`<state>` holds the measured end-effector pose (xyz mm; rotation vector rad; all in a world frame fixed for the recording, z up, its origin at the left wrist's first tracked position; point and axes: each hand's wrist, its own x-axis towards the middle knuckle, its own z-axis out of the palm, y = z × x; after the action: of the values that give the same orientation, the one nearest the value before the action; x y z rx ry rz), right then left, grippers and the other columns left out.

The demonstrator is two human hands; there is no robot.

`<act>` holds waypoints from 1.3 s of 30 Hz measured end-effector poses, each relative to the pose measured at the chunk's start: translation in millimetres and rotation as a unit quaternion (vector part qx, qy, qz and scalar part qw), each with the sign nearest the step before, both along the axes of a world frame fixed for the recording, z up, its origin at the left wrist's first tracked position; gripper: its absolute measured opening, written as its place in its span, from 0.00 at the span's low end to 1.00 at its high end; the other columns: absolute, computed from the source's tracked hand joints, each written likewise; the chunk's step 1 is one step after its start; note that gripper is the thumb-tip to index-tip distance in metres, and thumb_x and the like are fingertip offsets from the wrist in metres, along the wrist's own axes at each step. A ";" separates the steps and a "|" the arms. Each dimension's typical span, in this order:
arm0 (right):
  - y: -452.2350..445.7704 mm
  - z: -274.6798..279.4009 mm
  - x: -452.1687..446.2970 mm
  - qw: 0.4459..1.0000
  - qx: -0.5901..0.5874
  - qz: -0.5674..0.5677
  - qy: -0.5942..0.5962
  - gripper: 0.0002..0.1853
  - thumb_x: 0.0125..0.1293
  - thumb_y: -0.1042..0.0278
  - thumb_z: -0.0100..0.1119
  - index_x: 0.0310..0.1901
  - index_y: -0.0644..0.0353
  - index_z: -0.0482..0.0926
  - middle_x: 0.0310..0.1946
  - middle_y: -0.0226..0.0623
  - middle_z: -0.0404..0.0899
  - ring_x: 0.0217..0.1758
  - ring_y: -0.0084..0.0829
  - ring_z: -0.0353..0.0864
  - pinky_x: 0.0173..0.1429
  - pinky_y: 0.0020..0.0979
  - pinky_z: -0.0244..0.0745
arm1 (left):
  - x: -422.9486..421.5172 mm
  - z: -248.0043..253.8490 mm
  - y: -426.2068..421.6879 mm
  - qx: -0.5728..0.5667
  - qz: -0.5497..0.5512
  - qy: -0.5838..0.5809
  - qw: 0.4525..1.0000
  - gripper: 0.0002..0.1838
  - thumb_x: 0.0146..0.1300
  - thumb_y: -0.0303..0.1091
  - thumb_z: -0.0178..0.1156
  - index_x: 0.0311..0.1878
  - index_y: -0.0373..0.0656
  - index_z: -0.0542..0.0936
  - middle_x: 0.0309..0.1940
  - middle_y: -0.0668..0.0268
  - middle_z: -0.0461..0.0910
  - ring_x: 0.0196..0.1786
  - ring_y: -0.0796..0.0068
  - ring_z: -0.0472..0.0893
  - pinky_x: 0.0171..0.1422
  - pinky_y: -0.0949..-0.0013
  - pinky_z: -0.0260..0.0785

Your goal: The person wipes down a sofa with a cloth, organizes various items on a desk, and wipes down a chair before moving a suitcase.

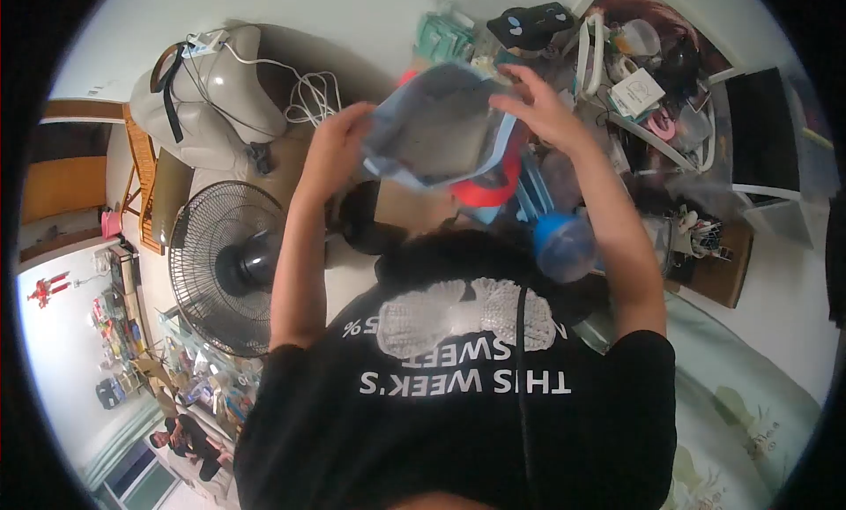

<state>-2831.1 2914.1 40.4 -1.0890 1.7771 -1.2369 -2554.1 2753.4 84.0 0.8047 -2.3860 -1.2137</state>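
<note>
**A light blue container (388, 131) held up between two hands**

On the left stands a grey padded seat (211, 109), the broadest piece nearby, with white cables (317, 96) trailing beside it. Closer in, a black floor fan (225, 268) faces the room beside the left forearm.

Next in size comes the container, open-mouthed, its pale inside turned up toward the head. It hangs in front of the chest, directly between the left hand (339, 144) and the right hand (542, 113). Its longer axis seems to run roughly from one hand to the other, so neither is clearly nearer: both touch it, at opposite sides. The left hand is closed on the left wall, fingertips partly hidden; the right pinches the rim on the right, fingers somewhat parted. Blur hides the exact grip.

Nearer the body, a brown cardboard box (410, 206) shows past the container's near edge; whether they touch cannot be told. The surface carrying this clutter is too covered for its edges to read.

Smaller still, a blue cup (566, 245) sits near the right forearm, a red band (493, 191) shows just beside the container, and a little white box (636, 93) lies beyond the right hand.
</note>
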 end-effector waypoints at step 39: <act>250.2 67.3 119.9 0.923 0.081 -0.368 0.077 0.17 0.59 0.72 0.65 0.51 0.61 0.77 0.41 0.35 0.81 0.43 0.24 0.80 0.47 0.27 0.74 | -9.4 -60.9 89.5 -0.143 -0.187 -0.108 0.966 0.37 0.38 0.34 0.71 0.57 0.46 0.71 0.52 0.59 0.74 0.60 0.52 0.69 0.60 0.55 0.69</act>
<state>-2711.2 3164.3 107.7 -0.4172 2.4827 -1.4018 -2563.5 2842.9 23.1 0.4254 -2.9022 -0.9053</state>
